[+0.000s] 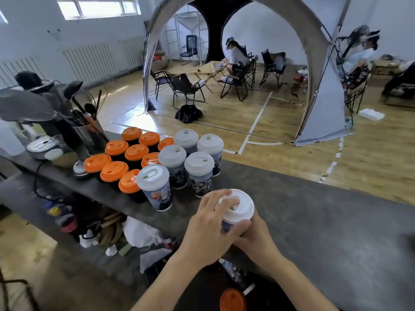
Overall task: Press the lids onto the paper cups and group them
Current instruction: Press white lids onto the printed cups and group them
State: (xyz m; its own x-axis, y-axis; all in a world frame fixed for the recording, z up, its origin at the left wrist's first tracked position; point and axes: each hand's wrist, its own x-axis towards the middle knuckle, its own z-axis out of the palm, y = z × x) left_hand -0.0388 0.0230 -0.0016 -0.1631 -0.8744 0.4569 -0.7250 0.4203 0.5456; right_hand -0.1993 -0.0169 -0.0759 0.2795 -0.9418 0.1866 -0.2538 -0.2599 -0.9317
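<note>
A printed paper cup (226, 226) with a white lid (241, 208) stands on the grey counter (314, 221) near its front edge. My left hand (208, 227) wraps the cup from the left, fingers lying over the lid's top and thumb on the cup's side. My right hand (256, 241) grips the cup's lower body from the right and behind. Beyond stand several white-lidded printed cups (198, 173) in a cluster, and to their left several orange-lidded dark cups (114, 171) in rows.
A coffee machine (42, 104) and a tin of utensils (87, 131) fill the counter's left end. Below the counter edge, an orange lid (232, 299) and a lying printed cup (233, 270) sit near my arms. People sit on folding chairs across the wooden floor.
</note>
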